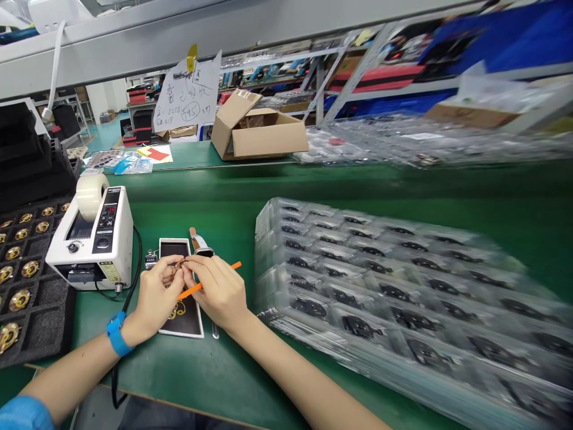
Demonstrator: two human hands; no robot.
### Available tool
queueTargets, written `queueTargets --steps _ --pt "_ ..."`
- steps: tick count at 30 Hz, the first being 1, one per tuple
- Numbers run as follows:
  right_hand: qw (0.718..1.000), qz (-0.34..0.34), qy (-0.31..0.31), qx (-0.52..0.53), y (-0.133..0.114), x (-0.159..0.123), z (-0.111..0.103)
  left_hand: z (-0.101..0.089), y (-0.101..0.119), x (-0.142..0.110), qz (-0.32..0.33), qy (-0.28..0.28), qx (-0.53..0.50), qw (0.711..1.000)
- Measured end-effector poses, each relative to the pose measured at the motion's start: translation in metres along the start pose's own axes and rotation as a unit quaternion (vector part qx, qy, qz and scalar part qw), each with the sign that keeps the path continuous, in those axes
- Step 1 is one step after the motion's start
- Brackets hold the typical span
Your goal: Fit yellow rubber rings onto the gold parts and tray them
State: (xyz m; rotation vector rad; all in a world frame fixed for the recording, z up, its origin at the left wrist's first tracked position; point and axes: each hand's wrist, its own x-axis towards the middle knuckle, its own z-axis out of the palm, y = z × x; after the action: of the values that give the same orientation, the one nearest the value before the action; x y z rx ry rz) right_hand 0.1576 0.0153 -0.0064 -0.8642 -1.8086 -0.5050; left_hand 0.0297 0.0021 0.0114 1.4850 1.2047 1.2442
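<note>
My left hand (154,294) is closed, thumb and fingers pinching a small gold-coloured metal part (174,270) whose exact shape is partly hidden by the fingertips. Right beside it, my right hand (220,291) is closed with a thin orange stick-like tool (235,265) passing through its grip. Its fingertips meet the left ones at the metal part. Under both hands lies a shallow tray with a white rim (181,334) and dark bottom. Gold-coloured curled pieces (179,309) rest in it, partly covered by my hands.
A white tape dispenser (105,239) and a black foam tray (49,334) of round gold parts stand left. Beyond my hands lie a watch (202,246) and a small metal counter (151,259). Stacked clear blister trays (322,286) with black parts fill the right. An opened carton (268,140) sits behind.
</note>
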Motion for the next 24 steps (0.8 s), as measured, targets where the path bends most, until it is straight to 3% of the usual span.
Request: queueTargets --steps 8,17,24 --pt "1.000 -0.013 0.005 0.015 0.0021 0.0003 -0.0001 -0.0002 0.0004 -0.0009 -0.026 -0.004 -0.033 0.999" --pt "0.998 -0.033 -0.018 0.044 0.0075 0.0041 -0.0040 -0.0016 -0.0039 -0.0010 0.009 -0.005 0.011 1.000" --pt "1.000 -0.006 -0.004 0.021 0.0029 0.0005 -0.0031 0.0010 0.0012 -0.0016 -0.013 -0.012 -0.020 1.000"
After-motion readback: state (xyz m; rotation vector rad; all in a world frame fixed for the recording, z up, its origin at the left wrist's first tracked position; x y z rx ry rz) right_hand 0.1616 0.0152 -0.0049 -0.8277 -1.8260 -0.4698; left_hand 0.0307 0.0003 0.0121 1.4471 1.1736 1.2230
